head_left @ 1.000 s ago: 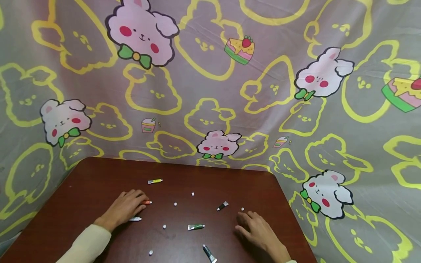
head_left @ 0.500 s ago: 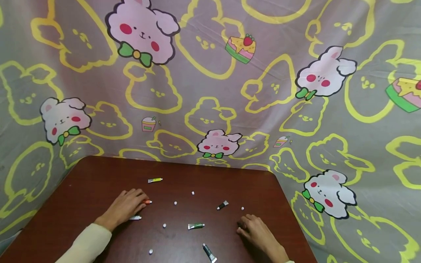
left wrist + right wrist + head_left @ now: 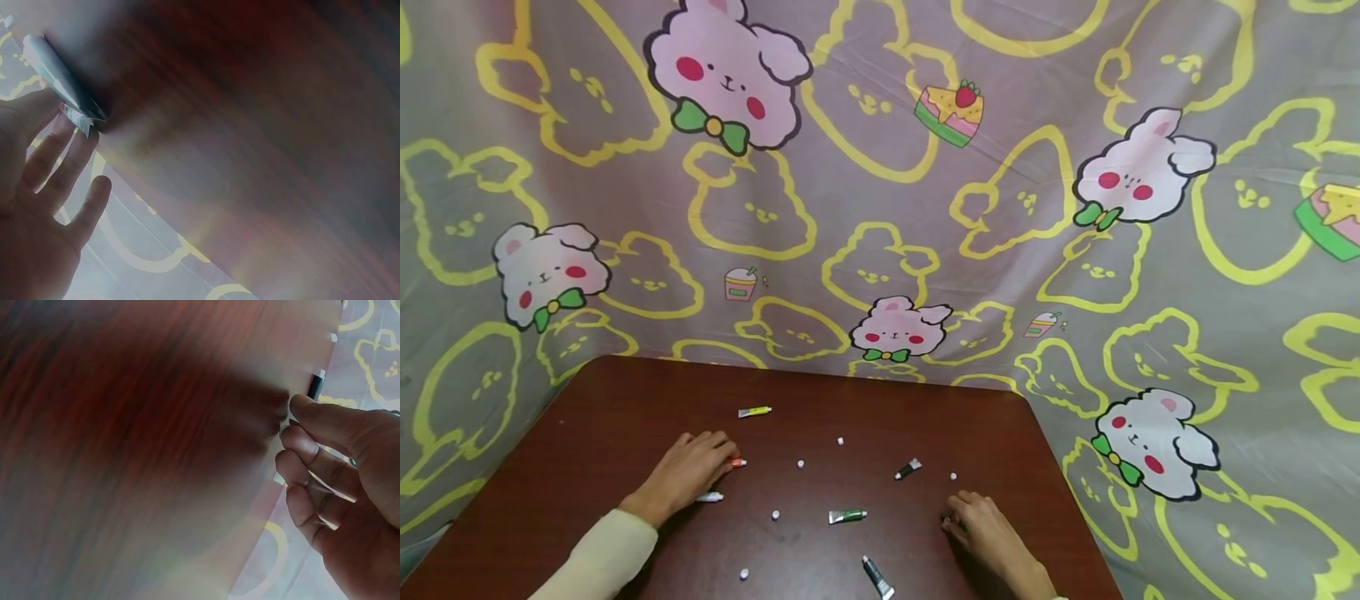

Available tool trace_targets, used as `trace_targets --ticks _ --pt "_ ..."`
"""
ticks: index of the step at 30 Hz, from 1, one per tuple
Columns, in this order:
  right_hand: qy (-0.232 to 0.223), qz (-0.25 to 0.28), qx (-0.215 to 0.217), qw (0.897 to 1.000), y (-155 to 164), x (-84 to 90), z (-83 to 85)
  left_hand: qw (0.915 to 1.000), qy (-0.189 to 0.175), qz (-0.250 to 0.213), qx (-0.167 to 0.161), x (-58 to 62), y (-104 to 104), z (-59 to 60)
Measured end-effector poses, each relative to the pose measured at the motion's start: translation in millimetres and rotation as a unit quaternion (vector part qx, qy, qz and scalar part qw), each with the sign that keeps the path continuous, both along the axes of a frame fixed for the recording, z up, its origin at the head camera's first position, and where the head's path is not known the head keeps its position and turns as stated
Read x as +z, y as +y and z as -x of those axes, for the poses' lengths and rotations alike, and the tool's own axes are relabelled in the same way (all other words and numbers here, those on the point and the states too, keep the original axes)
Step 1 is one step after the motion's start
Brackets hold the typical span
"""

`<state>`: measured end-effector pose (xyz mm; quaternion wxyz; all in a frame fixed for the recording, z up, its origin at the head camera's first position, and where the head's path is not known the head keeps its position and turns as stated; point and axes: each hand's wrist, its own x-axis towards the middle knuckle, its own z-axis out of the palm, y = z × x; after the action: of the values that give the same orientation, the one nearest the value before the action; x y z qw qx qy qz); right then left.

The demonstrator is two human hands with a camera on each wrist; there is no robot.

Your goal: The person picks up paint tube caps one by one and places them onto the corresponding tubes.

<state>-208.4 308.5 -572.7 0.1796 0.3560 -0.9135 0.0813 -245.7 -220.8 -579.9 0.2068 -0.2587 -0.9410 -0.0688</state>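
Note:
In the head view my left hand (image 3: 685,475) rests low over the table's left side, palm down. It pinches an orange paint tube (image 3: 740,462) between thumb and forefinger, mostly hidden. A pale paint tube (image 3: 711,497) lies just under that hand, shown larger in the left wrist view as a tube (image 3: 62,78) with a crimped silver end. My right hand (image 3: 988,529) lies at the table's right, fingers curled toward the thumb. Something dark shows at its fingertips; whether it is a held thing or shadow is unclear, also in the right wrist view of the hand (image 3: 350,462).
On the brown table (image 3: 647,400) lie a yellow tube (image 3: 755,412), a black tube (image 3: 907,469), a green tube (image 3: 847,517) and a dark grey tube (image 3: 877,577). Several small white caps are scattered among them, one cap (image 3: 953,477) beyond my right hand. A patterned curtain (image 3: 880,192) surrounds the table.
My right hand has drawn slightly back, away from the white cap, and its fingers have curled in more. The left hand keeps its place.

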Motion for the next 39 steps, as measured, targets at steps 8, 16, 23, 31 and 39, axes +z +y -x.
trace_targets --ticks 8,16,23,31,39 --pt "0.022 0.000 -0.008 1.000 -4 6.5 -0.7 0.9993 0.035 0.003 -0.009 -2.3 2 -1.6" --pt "0.016 0.005 -0.011 1.000 -8 11.9 -0.7 0.9988 0.044 -0.011 -0.019 5.3 9 -4.1" --pt "-0.010 0.006 -0.032 0.999 -14 19.5 -4.8 0.9988 0.042 -0.012 -0.021 13.4 17 -8.6" --pt "0.018 0.037 -0.013 0.999 -24 21.7 -5.3 0.9973 0.064 -0.011 -0.034 21.1 28 -12.7" --pt "0.042 0.065 -0.004 0.997 -34 22.0 -5.4 0.9950 0.087 -0.008 -0.048 25.5 35 -16.5"
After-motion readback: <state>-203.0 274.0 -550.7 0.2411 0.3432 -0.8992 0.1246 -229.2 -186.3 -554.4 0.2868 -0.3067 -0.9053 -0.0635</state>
